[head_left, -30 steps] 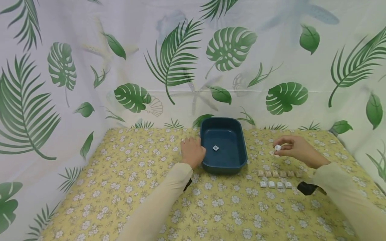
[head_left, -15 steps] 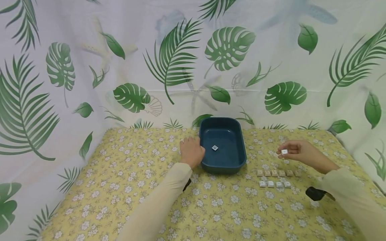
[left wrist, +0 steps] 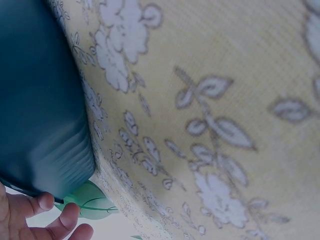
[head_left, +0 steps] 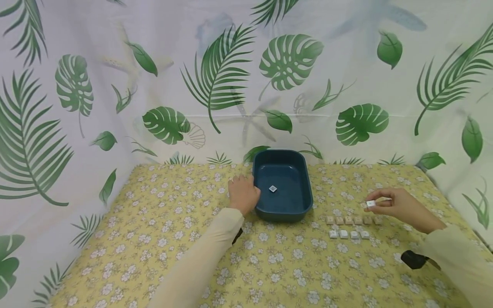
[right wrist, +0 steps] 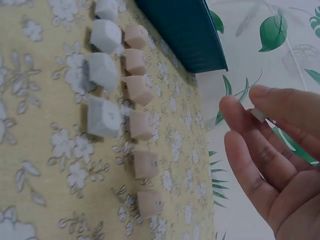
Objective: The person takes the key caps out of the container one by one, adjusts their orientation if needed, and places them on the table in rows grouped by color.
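Note:
In the head view my right hand (head_left: 400, 207) pinches a white keycap (head_left: 370, 203) between thumb and fingertips, above the table to the right. Only a sliver of that keycap shows in the right wrist view. My left hand (head_left: 243, 194) grips the left rim of a dark blue plastic basin (head_left: 285, 217); its thumb lies at the rim, and loosely bent fingers (left wrist: 70, 214) show outside the wall. One white keycap (head_left: 272, 188) with a dark mark lies on the basin floor. Below my right hand, several beige keycaps (head_left: 348, 220) form a row, with several white keycaps (head_left: 343, 234) in front.
A yellow flowered cloth (head_left: 173, 256) covers the table. Behind it hangs a white curtain (head_left: 231, 77) with green leaves, and the basin stands close to it. A black wrist device (head_left: 414, 259) sits by the right sleeve.
My right hand has moved right and nearer to me with the white keycap, turning it slightly. The left hand stays at the basin's rim.

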